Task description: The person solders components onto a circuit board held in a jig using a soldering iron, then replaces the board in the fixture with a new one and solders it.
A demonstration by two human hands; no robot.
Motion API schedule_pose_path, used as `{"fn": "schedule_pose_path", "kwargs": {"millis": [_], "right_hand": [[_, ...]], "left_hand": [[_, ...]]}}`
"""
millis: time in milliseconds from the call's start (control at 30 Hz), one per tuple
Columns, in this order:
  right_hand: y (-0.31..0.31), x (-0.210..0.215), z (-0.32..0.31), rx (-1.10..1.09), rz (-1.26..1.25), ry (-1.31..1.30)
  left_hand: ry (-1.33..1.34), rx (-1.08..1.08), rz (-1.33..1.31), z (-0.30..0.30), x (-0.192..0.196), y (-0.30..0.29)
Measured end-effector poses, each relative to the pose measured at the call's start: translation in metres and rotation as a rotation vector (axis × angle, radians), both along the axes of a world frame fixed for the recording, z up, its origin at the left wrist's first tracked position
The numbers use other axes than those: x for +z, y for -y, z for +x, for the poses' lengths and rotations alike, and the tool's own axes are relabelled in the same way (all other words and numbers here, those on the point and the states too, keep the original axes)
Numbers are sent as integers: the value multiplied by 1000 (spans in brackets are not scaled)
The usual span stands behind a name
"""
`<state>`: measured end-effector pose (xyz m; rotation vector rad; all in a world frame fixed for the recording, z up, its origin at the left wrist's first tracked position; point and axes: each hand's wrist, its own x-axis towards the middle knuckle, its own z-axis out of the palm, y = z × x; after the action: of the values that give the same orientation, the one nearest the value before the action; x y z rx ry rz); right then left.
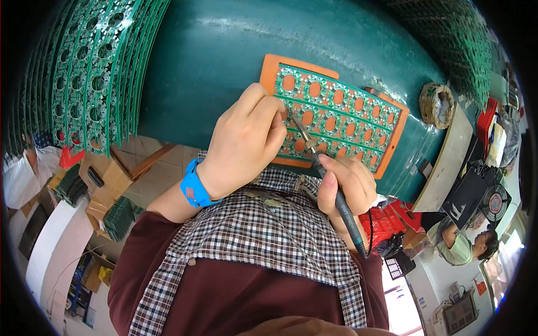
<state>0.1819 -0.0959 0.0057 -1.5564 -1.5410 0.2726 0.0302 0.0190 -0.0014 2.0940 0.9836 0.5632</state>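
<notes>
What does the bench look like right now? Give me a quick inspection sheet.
Surface: dark green bench top.
Job's things: green circuit panel on an orange backing board; soldering iron.
Clutter: round tip-cleaner pot; stacked green panels at left.
Hands: left hand pinched over the panel, blue wrist strap; right hand grips the iron.
Cables: iron's black cord.
Surroundings: cardboard boxes, another person on the right.

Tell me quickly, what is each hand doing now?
Left hand: fingers pinched closed over the green circuit panel; what they hold cannot be told.
Right hand: closed, holding the soldering iron.
</notes>
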Motion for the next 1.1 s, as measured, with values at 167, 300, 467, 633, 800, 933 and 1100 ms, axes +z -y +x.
{"fn": "schedule_pose_path", "kwargs": {"millis": [167, 300, 467, 633, 800, 933, 1100], "right_hand": [[9, 3, -1, 10, -28, 0], [26, 0, 0, -2, 7, -6], [28, -6, -9, 30, 33, -25], [30, -6, -13, 2, 4, -2], [39, -8, -11, 10, 49, -6], [30, -11, -20, 17, 61, -22], [31, -17, -13, 35, 31, -2]], "left_hand": [[-53, -20, 61, -3, 3, -1], [17, 15, -29, -13, 4, 13], [14, -2, -35, -16, -2, 25], [-16, -88, -21, -17, -2, 18], [-17, 13, 10, -26, 2, 23], [15, 40, -6, -32, -6, 28], [20, -12, 21, -22, -8, 30]]}}
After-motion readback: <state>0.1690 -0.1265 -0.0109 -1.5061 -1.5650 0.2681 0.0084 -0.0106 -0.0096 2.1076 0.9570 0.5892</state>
